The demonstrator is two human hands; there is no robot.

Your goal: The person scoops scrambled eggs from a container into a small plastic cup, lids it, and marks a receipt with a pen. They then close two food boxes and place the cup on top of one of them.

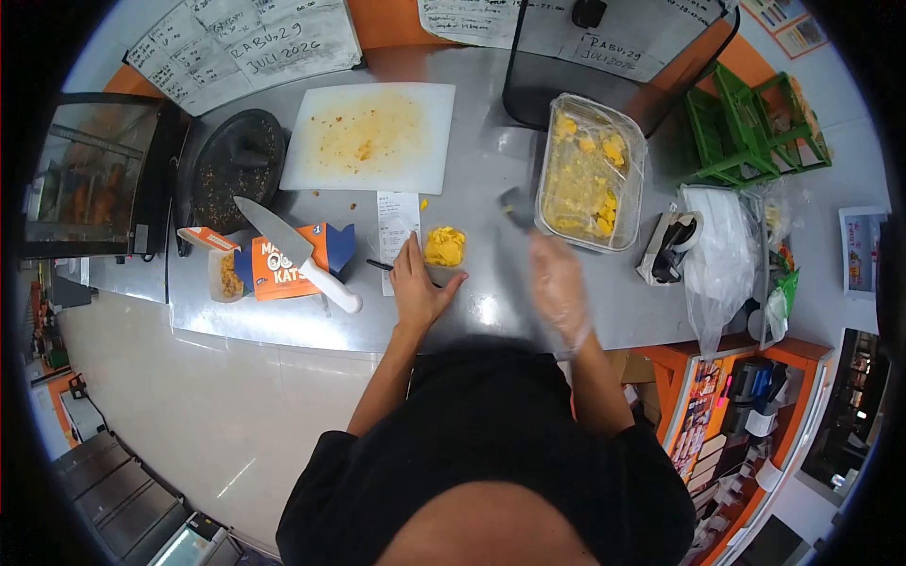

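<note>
My left hand (418, 291) is bare, its fingers along the left side of a small clear tub (444, 247) of yellow food pieces and its thumb at the near edge. Beneath the fingers lies a printed receipt (397, 215), with a black pen (379, 265) poking out to the left. My right hand (559, 288), in a clear plastic glove and smeared by motion, is closed around a dark utensil with a flat-looking head (515, 208); its exact kind is blurred. Just beyond it sits a large clear container (587, 174) with more yellow pieces.
A stained white cutting board (368, 137) is at the back. To its left stands a dark round pan (239, 160). A knife (300, 253) lies across an orange food box (281, 269), beside a small box of fried food (226, 274). Plastic bags (717, 255) and green racks (750, 127) are at right.
</note>
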